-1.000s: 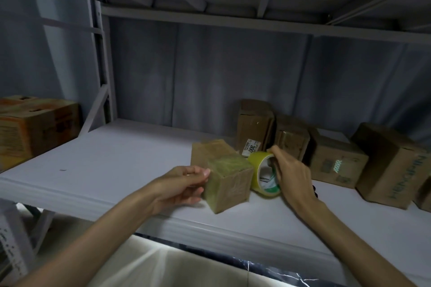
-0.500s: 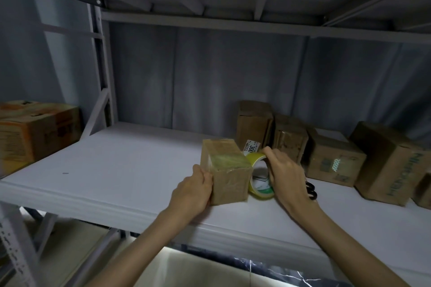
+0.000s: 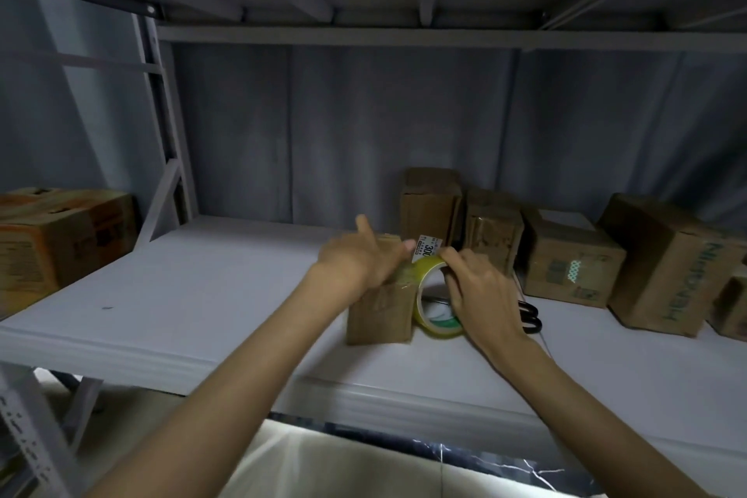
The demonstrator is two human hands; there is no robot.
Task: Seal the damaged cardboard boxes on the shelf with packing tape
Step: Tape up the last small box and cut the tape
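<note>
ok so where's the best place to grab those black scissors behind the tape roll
Probably by the handle loops of the scissors, coming from the right. Only the black loops show, lying flat on the shelf past the right hand. The blades run left behind the tape roll and that hand, so they are mostly hidden and blocked from the front.

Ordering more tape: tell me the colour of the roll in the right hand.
Translucent yellow tape roll, green-and-white core label; head view.

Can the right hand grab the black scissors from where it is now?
Probably yes. The scissors lie on the shelf just beside the right hand, with nothing between them. But that hand is busy holding the tape roll, so it would need to let go first.
</note>
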